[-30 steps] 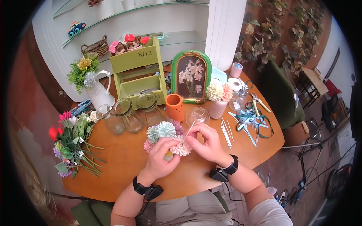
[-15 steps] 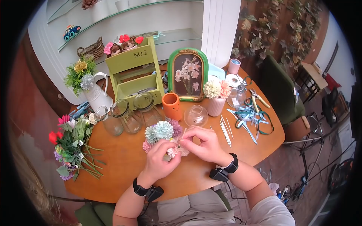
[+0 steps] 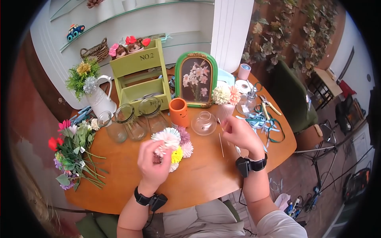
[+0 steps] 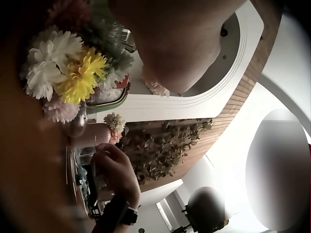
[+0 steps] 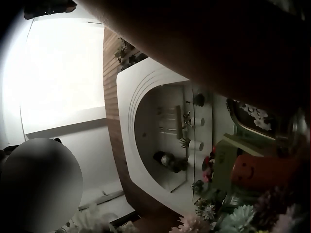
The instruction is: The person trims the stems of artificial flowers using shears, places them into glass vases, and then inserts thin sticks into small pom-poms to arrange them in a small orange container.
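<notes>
In the head view my left hand [image 3: 152,163] holds a pale pink artificial flower head [image 3: 168,140] by its underside. Part of that pink bloom [image 4: 154,83] shows past the hand in the left wrist view. Just beneath and beside it are more flower heads, among them a yellow one [image 3: 177,154] and a lilac one [image 3: 183,135]. White petals [image 4: 51,60] stand beside the yellow bloom in the left wrist view. Further right, my right hand [image 3: 243,135] pinches a thin white stick [image 3: 219,120], mostly hidden by the fingers. Another white stick [image 3: 221,146] lies on the table below that hand.
Glass vases [image 3: 133,127], an orange cup [image 3: 178,113] and a round glass bowl [image 3: 204,123] line the back. Stemmed flowers [image 3: 81,154] lie left. Ribbons [image 3: 262,123] and pliers [image 3: 268,107] lie right; a pink vase [image 3: 225,112] stands behind my right hand.
My hands have parted: the right hand has moved right, away from the flower, with the stick. The left hand has shifted slightly left, and its flower now faces up over the others.
</notes>
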Tool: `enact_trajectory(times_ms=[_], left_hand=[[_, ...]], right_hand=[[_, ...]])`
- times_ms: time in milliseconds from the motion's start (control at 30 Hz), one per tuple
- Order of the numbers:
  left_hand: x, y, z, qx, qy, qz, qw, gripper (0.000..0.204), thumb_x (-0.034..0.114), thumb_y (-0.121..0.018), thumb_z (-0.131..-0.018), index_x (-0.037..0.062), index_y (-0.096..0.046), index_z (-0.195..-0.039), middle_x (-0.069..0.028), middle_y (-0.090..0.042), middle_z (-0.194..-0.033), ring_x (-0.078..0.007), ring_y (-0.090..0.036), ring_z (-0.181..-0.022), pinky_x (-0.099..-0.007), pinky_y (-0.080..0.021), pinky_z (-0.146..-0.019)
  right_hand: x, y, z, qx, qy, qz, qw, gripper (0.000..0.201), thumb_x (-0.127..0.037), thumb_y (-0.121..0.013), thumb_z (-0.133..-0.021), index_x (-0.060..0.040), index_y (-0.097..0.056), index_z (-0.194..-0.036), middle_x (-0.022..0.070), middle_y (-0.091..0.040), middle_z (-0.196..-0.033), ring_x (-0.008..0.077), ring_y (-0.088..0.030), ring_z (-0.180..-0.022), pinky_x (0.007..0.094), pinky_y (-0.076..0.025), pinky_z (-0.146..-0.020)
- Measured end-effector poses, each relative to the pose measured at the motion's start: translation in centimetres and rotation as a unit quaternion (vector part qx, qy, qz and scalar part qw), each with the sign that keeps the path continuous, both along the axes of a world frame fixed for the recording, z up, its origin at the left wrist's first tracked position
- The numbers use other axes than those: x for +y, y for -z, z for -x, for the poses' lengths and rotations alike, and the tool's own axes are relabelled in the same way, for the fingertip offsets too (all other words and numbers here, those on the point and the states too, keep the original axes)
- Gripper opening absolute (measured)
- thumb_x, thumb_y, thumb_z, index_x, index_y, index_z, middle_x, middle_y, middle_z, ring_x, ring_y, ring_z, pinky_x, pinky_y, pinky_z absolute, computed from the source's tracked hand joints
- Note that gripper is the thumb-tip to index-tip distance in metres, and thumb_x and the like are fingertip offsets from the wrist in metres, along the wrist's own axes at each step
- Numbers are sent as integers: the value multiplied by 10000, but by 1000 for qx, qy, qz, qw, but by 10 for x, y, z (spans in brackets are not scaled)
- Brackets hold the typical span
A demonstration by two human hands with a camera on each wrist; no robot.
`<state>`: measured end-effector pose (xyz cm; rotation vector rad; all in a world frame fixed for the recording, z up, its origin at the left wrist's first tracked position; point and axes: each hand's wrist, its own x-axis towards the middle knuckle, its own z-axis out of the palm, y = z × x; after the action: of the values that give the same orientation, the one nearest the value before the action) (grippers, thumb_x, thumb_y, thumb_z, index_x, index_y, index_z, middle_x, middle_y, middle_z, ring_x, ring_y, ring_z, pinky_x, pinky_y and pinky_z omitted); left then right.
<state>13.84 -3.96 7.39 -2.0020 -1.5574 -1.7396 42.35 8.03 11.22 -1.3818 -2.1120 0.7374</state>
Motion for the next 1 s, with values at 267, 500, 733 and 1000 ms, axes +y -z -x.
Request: enact_trajectory(times_ms=[267, 500, 733, 1000], left_hand=[[16, 3, 14, -50, -61, 124, 989, 352, 89, -733, -966, -40, -646, -1283, -183, -555, -1334, -275, -613, -1067, -368, -521, -902], [24, 16, 17, 1, -53, 132, 990, 374, 195, -662, -1031, -35, -611, -1322, -195, -536, -1352, -295, -578, -1125, -376, -516, -912], [22, 16, 14, -60, -64, 126, 988, 383, 153, -635, -1041, -33, -550, -1365, -161, -517, -1327, -253, -558, -1142, -316, -556, -804], [17, 10, 7, -48, -57, 115, 991, 322, 99, -634, -1017, -42, -570, -1299, -192, -542, -1299, -326, -576, -1167, -399, -494, -989]], right_hand=[[10, 30, -8, -286, 5, -15, 958, 115, -145, -696, -812, -100, -750, -902, 136, -759, -862, 356, -738, -864, 459, -583, -762], [15, 34, -8, -183, 43, -107, 976, 101, -153, -682, -870, -73, -734, -906, 155, -740, -819, 365, -733, -799, 466, -571, -707], [23, 17, 11, 107, 239, -300, 917, 228, -128, -736, -918, -54, -664, -1122, 126, -651, -893, 296, -668, -824, 429, -519, -703], [50, 39, 6, 146, 204, -362, 898, 468, -137, -727, -956, -56, -609, -1401, 234, -627, -1245, 388, -614, -1162, 449, -486, -1001]])
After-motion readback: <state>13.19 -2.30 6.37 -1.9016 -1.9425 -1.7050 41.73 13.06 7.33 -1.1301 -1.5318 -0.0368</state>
